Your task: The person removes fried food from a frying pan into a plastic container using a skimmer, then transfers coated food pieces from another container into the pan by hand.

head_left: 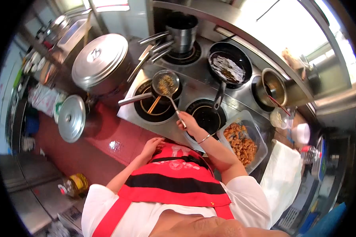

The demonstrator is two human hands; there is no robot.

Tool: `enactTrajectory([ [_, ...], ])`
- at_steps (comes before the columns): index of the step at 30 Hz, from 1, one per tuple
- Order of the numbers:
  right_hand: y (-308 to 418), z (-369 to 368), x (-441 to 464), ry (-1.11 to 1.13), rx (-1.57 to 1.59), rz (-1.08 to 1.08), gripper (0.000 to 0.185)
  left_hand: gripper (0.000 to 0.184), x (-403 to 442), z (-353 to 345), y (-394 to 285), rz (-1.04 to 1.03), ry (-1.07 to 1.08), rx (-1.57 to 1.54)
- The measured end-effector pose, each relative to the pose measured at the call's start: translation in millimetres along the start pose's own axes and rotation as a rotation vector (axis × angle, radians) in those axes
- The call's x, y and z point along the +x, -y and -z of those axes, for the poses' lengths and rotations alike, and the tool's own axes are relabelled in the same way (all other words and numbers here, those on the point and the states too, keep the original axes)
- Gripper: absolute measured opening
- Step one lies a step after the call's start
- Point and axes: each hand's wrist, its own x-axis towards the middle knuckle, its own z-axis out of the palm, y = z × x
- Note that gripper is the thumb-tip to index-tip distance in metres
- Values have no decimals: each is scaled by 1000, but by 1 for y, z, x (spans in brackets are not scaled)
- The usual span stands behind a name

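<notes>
My right hand (189, 123) is closed around the handle of a mesh strainer (171, 96). Small yellowish-brown bits (166, 83) lie in the strainer's bowl. The bowl is over a saucepan whose long metal handle (134, 98) points left; much of the pan is hidden. A pair of chopsticks (154, 104) slants out from beneath the strainer. My left hand (153, 147) rests by the front of my red apron (178, 179), its fingers loosely extended and nothing seen in them. Right of my right forearm, a clear plastic tub (262, 152) holds browned food pieces.
A black frying pan (235, 65) with oil sits at the back, beside stacked saucepans (182, 33). Farther right is a metal pot (279, 85). Large lidded pots (101, 59) stand left, an oil bottle (74, 185) on the floor. A white cloth (281, 173) hangs right.
</notes>
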Motion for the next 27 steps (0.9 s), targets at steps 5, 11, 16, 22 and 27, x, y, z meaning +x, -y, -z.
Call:
enactTrajectory([
  [5,-7,-6,-10,-21,27,-2,57,26,14,20,2,36,52,41],
  [11,-51,2,-32,-1,291,41,44,25,31,32,8,213,225,204],
  [16,-107,5,-73,-166,543,40,63,24,37,0,-2,164,446,487],
  [22,-222,7,-133,-406,555,181,40,24,27,-55,35,165,735,795],
  [27,-327,-15,-213,-712,646,354,31,22,-12,-91,104,246,939,1027],
])
